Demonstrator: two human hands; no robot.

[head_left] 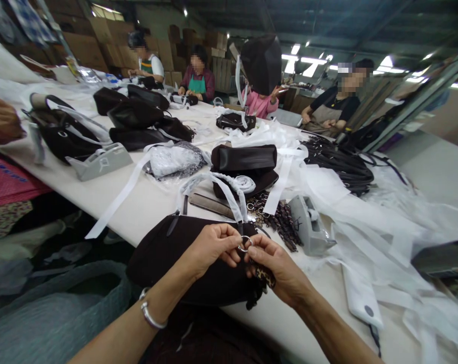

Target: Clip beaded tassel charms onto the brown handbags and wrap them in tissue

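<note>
The left hand (219, 246) and the right hand (274, 263) pinch together, each with thumb and fingertips, a metal ring (246, 236) above the dark bag (164, 260), and a leopard-patterned piece (265, 276) shows under the right hand's fingers. Just beyond this bag, on the white surface (119, 194), there lie patterned straps (287, 222) beside a grey tape dispenser (308, 227). Farther away are other dark bags (244, 159), and at the far side several co-workers (196, 81) sit.

No wording can be read with certainty. Blue lettering (11, 172) on the pink-red cloth (12, 189) at the left edge is too blurred to make out, and a dark mark (298, 222) on the right-hand grey dispenser (311, 235) is equally unclear.
</note>
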